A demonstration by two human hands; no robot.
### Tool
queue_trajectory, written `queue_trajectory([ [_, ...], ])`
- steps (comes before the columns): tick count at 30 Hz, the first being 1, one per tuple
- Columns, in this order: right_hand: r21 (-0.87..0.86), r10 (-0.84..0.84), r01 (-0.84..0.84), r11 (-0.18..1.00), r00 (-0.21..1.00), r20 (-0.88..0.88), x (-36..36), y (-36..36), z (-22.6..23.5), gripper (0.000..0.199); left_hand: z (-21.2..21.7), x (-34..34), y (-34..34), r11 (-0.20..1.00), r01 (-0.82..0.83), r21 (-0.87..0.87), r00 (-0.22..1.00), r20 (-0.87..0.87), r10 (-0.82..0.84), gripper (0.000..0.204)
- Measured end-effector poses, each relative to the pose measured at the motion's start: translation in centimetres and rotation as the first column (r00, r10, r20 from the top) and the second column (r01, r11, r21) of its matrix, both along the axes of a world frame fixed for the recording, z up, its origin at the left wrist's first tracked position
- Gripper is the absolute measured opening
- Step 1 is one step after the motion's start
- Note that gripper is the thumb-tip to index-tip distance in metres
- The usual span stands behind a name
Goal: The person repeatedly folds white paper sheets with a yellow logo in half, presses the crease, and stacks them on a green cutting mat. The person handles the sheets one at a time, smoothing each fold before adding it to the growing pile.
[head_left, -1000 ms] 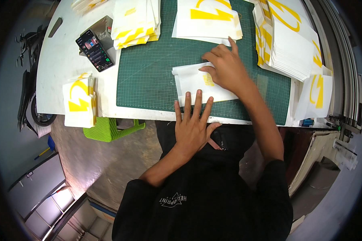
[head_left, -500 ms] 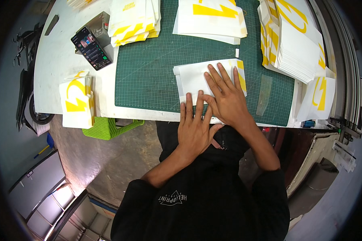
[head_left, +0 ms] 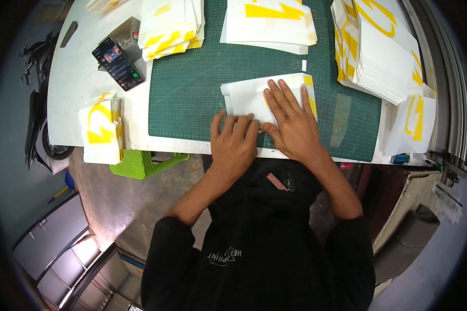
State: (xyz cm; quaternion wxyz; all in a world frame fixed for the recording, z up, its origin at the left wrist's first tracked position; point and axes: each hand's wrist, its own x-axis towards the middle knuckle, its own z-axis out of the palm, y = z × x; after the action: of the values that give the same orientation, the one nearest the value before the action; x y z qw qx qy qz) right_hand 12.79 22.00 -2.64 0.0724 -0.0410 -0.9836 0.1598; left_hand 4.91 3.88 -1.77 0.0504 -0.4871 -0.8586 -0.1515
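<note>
A folded white paper piece [head_left: 249, 97] with a yellow printed strip at its right end lies on the green cutting mat [head_left: 192, 93] in front of me. My right hand [head_left: 294, 124] is spread flat over its right half and presses it down. At its near left edge, my left hand [head_left: 234, 137] has its fingers curled, with the fingertips on the paper's edge. The left thumb is hidden. A narrow flap shows along the paper's left end.
Stacks of white and yellow printed paper stand at the far left [head_left: 171, 23], far middle [head_left: 270, 31] and right [head_left: 379, 67]. A smaller stack [head_left: 101, 132] is at the left, near a phone [head_left: 118, 63] leaning on a grey box. A green plastic stool [head_left: 135, 166] stands below the table edge.
My left hand has shifted left and its outstretched fingers have curled at the paper's near edge. My right hand stays flat on the paper.
</note>
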Motion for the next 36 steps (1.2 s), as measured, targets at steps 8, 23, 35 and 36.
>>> queue_trajectory([
  [8,-0.004,-0.018,0.018,1.0,1.0,0.021,0.0,-0.1,0.0,0.079,-0.3,-3.4,1.3,0.976,0.214,-0.025,0.959,0.193,-0.205,0.072],
  [23,0.008,-0.023,0.022,1.0,0.998,0.055,0.1,-0.2,0.4,0.076,0.0,-3.1,-0.3,0.999,-0.001,-0.04,0.984,0.178,0.008,0.076],
  [35,0.002,0.006,-0.006,1.0,0.978,-0.207,-5.0,1.7,3.1,0.033,-1.1,-2.7,-0.8,0.992,-0.074,0.102,0.993,0.097,0.064,0.055],
  [36,-0.005,0.015,-0.016,1.0,0.975,-0.222,-5.3,1.8,3.0,0.029,-1.4,-2.7,-0.9,0.987,-0.074,0.142,0.994,0.092,0.061,0.054],
])
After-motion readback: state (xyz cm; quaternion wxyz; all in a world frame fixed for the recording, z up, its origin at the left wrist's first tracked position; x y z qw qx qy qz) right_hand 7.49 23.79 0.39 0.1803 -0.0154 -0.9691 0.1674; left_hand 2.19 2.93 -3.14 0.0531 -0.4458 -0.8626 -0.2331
